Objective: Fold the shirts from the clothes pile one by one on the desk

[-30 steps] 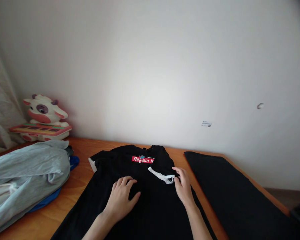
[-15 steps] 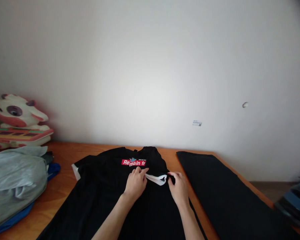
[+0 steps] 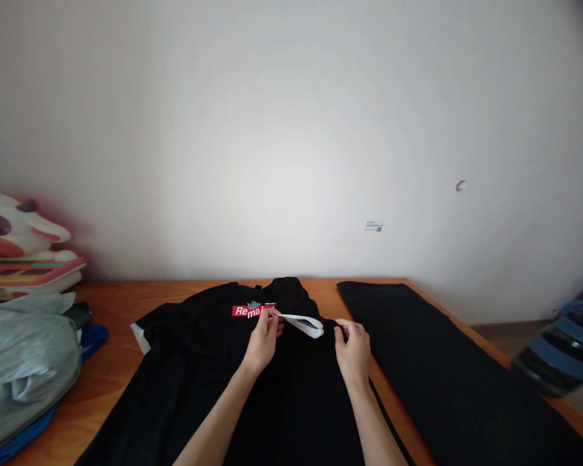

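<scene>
A black T-shirt point(image 3: 189, 375) with a red printed label on its chest lies spread out, collar towards the wall. Its right sleeve is folded inward over the chest, and the white cuff point(image 3: 311, 327) forms an open loop. My left hand point(image 3: 262, 340) pinches the inner end of this cuff, partly covering the print. Black cloth at the sleeve's outer side is pinched between the thumb and fingers of my right hand point(image 3: 353, 349). Over at the left, the other sleeve lies flat with its white trim point(image 3: 140, 338) showing.
Folded black cloth point(image 3: 432, 362) lies along the right of the wooden table point(image 3: 111, 294). At the left are a pile of grey and blue clothes point(image 3: 24, 356) and a cow-shaped toy keyboard point(image 3: 24, 249). A blue and black striped object point(image 3: 563, 353) stands beyond the right edge.
Both hands have lifted slightly, and the white cuff is raised and stretched between them. My right hand has shifted a little outward. The whole view has turned slightly to the right.
</scene>
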A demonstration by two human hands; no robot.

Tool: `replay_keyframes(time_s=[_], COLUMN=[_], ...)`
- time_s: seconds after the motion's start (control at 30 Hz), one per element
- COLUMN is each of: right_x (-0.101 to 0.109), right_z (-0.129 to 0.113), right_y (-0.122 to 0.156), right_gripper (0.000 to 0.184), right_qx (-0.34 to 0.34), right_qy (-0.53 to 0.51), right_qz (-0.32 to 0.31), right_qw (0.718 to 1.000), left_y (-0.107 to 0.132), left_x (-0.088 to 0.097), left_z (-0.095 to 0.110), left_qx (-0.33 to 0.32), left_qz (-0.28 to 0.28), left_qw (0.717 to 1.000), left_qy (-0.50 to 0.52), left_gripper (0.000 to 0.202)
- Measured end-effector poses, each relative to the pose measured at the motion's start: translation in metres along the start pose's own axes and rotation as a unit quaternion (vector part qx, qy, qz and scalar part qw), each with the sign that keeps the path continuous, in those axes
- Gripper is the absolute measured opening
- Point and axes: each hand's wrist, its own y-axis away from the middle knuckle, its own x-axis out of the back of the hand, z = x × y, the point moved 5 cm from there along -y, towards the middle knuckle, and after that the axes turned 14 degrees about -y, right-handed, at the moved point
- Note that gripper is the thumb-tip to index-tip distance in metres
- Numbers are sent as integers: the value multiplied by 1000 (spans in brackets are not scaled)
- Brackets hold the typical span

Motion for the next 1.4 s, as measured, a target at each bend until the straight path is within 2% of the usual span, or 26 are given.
replay_keyframes(time_s=[0.13, 0.2, 0.27, 0.33, 0.4, 0.5, 0.57, 0.63, 0.77, 0.9, 0.97, 1.03, 1.1, 1.13, 1.17, 1.23, 1.3, 1.33, 1.4], right_x=[5, 3, 0, -4, -10, -18, -23, -26, -24, -14, -7, -1, 1, -1, -4, -13, -20, -22, -24], right_z=[-17, -26, -29, -27, -20, -13, -11, -11, -16, -23, -25, -29, -37, -41, -43, -43, -40, -37, -32], right_y=[2, 5, 7, 9, 9, 7, 8, 10, 16, 13, 10, 6, 4, 4, 6, 10, 13, 14, 16], right_gripper=[27, 31, 32, 30, 31, 39, 45, 47, 46, 23, 32, 30, 18, 16, 19, 24, 27, 28, 31], right_qx=[-15, -48, -106, -186, -253, -300, -320, -326, -298, -245, -218, -156, -57, -6, 36, 80, 92, 89, 72], right_qy=[48, 36, -29, -137, -235, -304, -333, -326, -259, -168, -119, -47, 33, 61, 74, 63, 53, 57, 79], right_qz=[-7, -32, -48, -45, -38, -50, -65, -78, -104, -142, -136, -111, -88, -85, -89, -117, -145, -154, -161], right_qw=[999, 998, 993, 972, 938, 903, 884, 884, 913, 944, 959, 980, 994, 995, 993, 988, 984, 982, 981], left_y=[-2, -2, -1, 1, 3, 3, 3, 2, -1, -2, 2, 8, 11, 11, 8, -5, -24, -34, -52], left_x=[8, 6, 1, -1, -1, 2, 5, 7, 7, 11, 16, 22, 21, 15, 5, -24, -58, -72, -95], left_z=[6, 7, 7, 8, 11, 15, 15, 12, 0, -6, -5, 4, 26, 38, 50, 65, 69, 67, 58], left_qx=[-53, -42, 1, 50, 95, 139, 151, 159, 162, 124, 104, 45, -66, -126, -176, -217, -202, -188, -155], left_qz=[71, 38, -10, -28, -21, -12, -5, 8, 39, 69, 94, 142, 187, 191, 174, 84, -20, -52, -82], left_qw=[993, 998, 997, 985, 965, 930, 926, 941, 966, 986, 990, 988, 967, 950, 936, 922, 910, 904, 893], left_qy=[-74, -21, 75, 164, 243, 341, 347, 297, 198, 83, 27, -49, -160, -212, -252, -308, -361, -382, -413], left_gripper=[34, 38, 42, 43, 35, 18, 15, 15, 13, 21, 22, 22, 23, 23, 24, 31, 39, 41, 45])
